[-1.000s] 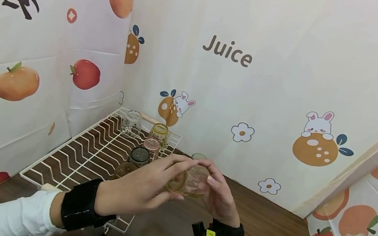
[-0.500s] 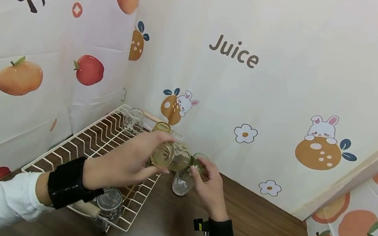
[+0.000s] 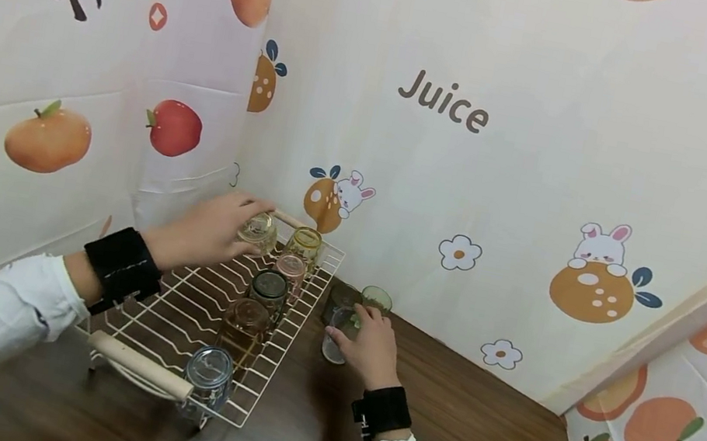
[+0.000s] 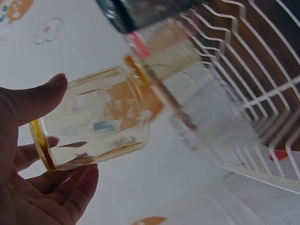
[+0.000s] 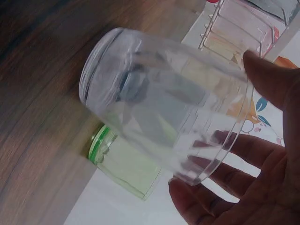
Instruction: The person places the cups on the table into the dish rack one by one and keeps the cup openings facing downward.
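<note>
My left hand (image 3: 206,230) grips a pale yellow glass (image 3: 259,233) at its base, above the far left of the white wire rack (image 3: 297,337). In the left wrist view the yellow glass (image 4: 93,119) has its thick amber base toward the palm and its mouth toward the rack. On the table right of the rack, my right hand (image 3: 375,350) holds a clear glass (image 3: 334,349) by the rim, thumb on one side and fingers on the other. The clear glass (image 5: 159,103) looks upright. A green glass (image 3: 377,298) stands just behind it.
Along the rack's right side stand upturned glasses: yellow (image 3: 304,243), pink (image 3: 290,268), dark (image 3: 269,288), brown (image 3: 246,324) and bluish (image 3: 209,372). A wooden handle (image 3: 139,364) crosses the rack's near end. Printed cloth walls (image 3: 513,162) enclose the table.
Both hands were at the yellow glass. My left hand has carried it left over the rack's far end. My right hand let go of it and took hold of the clear glass.
</note>
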The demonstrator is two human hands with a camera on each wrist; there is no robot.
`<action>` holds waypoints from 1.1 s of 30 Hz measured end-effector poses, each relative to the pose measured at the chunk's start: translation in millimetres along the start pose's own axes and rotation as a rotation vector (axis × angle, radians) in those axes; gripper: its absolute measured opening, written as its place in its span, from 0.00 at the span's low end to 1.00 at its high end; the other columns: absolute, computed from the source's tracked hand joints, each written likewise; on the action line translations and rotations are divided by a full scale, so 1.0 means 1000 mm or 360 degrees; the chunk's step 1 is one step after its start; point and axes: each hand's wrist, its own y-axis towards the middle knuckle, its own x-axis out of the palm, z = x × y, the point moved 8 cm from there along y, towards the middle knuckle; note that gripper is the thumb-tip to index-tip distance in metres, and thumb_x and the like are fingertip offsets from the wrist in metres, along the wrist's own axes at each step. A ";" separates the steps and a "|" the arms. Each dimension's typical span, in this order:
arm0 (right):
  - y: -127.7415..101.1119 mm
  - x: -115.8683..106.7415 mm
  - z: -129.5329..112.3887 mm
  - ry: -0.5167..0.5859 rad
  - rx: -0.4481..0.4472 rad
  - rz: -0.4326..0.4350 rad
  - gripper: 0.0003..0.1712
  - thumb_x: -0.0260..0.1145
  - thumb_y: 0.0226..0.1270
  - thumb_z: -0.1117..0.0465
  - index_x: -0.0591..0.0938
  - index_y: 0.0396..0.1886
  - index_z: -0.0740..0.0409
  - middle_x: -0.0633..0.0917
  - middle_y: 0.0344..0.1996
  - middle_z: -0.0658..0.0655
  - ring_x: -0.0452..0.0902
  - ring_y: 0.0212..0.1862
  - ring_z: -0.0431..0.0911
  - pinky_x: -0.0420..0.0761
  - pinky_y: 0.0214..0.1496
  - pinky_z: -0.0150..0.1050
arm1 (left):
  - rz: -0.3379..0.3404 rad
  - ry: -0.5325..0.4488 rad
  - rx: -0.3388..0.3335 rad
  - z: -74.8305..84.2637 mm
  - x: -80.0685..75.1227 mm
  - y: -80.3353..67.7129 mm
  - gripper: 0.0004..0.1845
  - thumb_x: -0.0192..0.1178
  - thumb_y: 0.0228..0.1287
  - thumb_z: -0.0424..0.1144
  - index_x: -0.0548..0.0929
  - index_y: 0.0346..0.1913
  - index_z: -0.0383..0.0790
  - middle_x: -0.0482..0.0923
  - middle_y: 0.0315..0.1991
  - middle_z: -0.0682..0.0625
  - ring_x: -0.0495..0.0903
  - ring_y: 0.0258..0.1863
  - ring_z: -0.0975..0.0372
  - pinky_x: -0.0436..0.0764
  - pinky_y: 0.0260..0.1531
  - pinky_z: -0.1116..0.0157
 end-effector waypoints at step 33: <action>0.010 0.008 0.000 -0.0066 0.0039 -0.0273 0.45 0.75 0.69 0.40 0.77 0.72 0.68 0.75 0.67 0.70 0.71 0.66 0.65 0.79 0.69 0.60 | -0.0660 0.0081 -0.0357 -0.112 0.098 0.009 0.39 0.72 0.65 0.31 0.69 0.76 0.24 0.78 0.67 0.27 0.80 0.67 0.37 0.81 0.66 0.43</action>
